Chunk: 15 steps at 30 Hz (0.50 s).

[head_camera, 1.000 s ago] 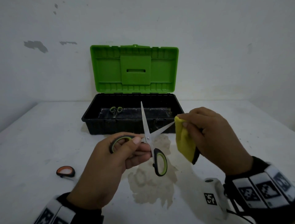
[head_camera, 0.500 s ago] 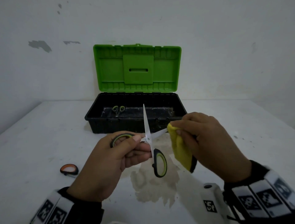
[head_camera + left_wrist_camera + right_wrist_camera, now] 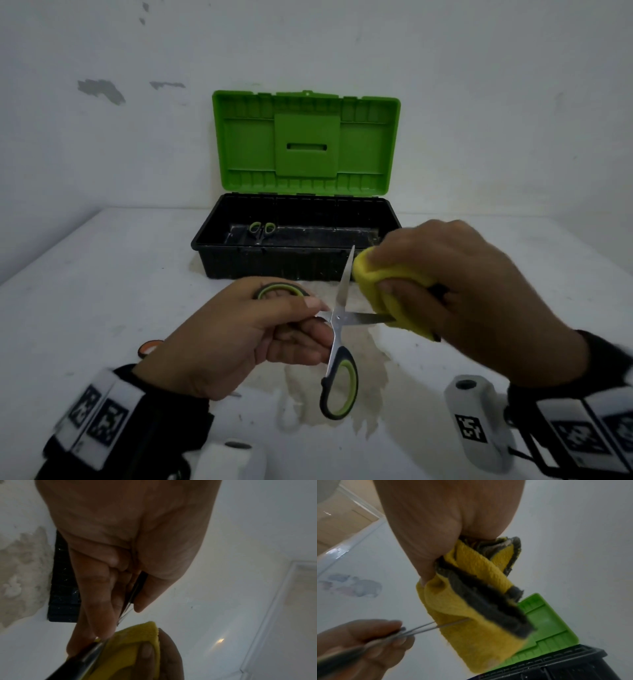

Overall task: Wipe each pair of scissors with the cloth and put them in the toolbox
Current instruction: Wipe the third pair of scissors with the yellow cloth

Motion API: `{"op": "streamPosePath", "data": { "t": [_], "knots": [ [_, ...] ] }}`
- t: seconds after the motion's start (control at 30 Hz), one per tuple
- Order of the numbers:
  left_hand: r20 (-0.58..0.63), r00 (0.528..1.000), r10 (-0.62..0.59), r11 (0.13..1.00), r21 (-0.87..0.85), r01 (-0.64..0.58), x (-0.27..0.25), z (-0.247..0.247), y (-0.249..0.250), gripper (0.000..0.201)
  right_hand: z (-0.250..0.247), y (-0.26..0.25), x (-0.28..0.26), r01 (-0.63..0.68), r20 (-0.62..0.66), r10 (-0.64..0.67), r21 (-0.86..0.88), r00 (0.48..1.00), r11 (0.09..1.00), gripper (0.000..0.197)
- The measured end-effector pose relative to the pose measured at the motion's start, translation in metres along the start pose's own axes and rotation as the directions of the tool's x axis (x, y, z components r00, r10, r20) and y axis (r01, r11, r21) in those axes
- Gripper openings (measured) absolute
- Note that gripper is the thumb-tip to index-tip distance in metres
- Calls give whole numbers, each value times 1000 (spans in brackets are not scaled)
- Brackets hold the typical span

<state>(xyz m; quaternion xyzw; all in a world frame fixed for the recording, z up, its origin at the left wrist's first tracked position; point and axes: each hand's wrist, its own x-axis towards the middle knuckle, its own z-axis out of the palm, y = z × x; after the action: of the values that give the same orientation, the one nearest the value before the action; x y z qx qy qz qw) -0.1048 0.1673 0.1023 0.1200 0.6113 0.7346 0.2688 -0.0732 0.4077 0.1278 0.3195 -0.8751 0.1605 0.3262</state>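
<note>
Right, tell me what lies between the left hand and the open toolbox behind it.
Bare, stained white tabletop, seen in the head view, separates the left hand from the black, green-lidded toolbox.

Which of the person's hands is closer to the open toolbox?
Right. The right hand, holding the cloth, overlaps the toolbox's front right corner in the head view. The left hand, holding the scissors, sits lower, nearer the person.

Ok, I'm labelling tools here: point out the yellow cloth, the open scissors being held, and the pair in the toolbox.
Yellow cloth (image 3: pixel 368 274): head view, top fold.
Open green-handled scissors (image 3: pixel 338 317): head view, pivot.
Small scissors in toolbox (image 3: pixel 262 228): head view, handles.
</note>
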Motion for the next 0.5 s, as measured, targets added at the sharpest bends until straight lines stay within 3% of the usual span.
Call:
{"op": "streamPosePath", "data": {
  "t": [0.13, 0.33, 0.5],
  "knots": [
    [-19, 1000, 12, 1000, -3, -12, 2, -2, 4, 35, 14, -7, -2, 44, 59, -47, 54, 997, 998, 26],
    [-143, 987, 72, 996, -49, -79, 8, 3, 1, 29, 23, -13, -7, -75, -73, 83, 108, 994, 991, 25],
    [-327, 932, 155, 985, -25, -172, 15, 15, -4, 31, 33, -20, -1, -153, -131, 174, 155, 976, 976, 23]
  ]
}}
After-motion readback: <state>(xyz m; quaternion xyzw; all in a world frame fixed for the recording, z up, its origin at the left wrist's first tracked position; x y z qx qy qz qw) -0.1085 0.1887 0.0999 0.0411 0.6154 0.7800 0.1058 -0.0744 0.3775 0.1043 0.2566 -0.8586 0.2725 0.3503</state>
